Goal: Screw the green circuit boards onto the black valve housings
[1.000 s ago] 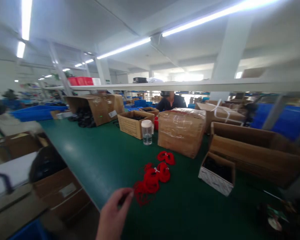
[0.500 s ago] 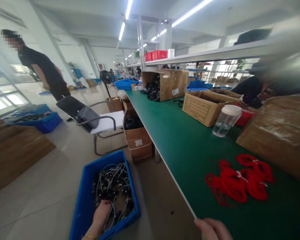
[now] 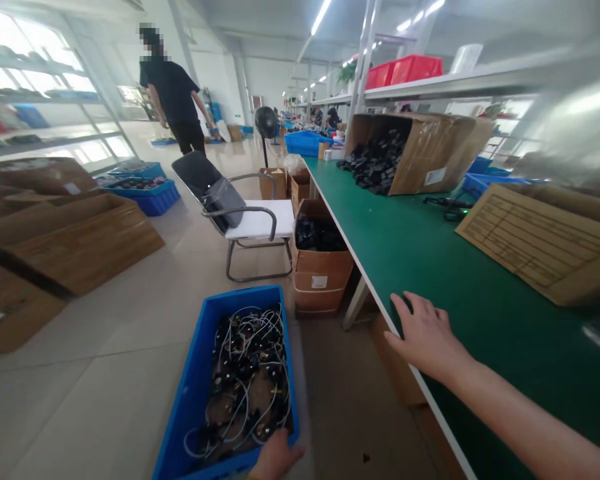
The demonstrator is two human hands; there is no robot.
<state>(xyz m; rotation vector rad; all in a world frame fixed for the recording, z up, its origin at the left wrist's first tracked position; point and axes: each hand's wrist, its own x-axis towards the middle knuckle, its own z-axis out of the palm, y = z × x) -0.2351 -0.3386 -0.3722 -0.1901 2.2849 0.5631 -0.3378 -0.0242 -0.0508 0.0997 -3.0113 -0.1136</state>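
Note:
A blue plastic crate [image 3: 195, 380] on the floor holds a tangle of black parts with white cables [image 3: 247, 380]. My left hand [image 3: 276, 459] is at the crate's near right corner, at the bottom edge of the view; its fingers curl at the rim, and whether they grip it is hidden. My right hand [image 3: 425, 337] lies flat with fingers spread on the edge of the green table [image 3: 430, 247], holding nothing.
An open cardboard box of black parts [image 3: 320, 257] stands on the floor by the table leg, with a chair [image 3: 240, 213] behind it. Large flat cartons [image 3: 75, 233] lie at the left. A tipped box of black parts [image 3: 410, 157] sits on the table. A person [image 3: 173, 90] walks far off.
My view has swung left and down, from the red bundles on the table to the floor crate. My right hand moved onto the table edge; my left hand shifted to the crate's near corner.

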